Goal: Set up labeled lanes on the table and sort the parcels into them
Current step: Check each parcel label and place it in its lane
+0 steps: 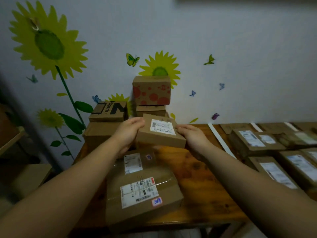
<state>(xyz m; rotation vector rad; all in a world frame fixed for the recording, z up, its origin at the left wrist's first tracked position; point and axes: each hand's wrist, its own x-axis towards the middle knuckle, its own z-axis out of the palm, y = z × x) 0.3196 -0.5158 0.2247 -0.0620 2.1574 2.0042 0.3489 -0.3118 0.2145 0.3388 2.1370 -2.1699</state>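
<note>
A home room: sunflower decals (48, 43) on the wall; parcels (142, 194) crowding a wooden table (193, 169).

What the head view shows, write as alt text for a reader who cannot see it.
A left hand and a right hand hold a small labelled parcel between them above a wooden table. More boxes are piled behind and in front of it, and labelled parcels lie in rows at right.
</note>
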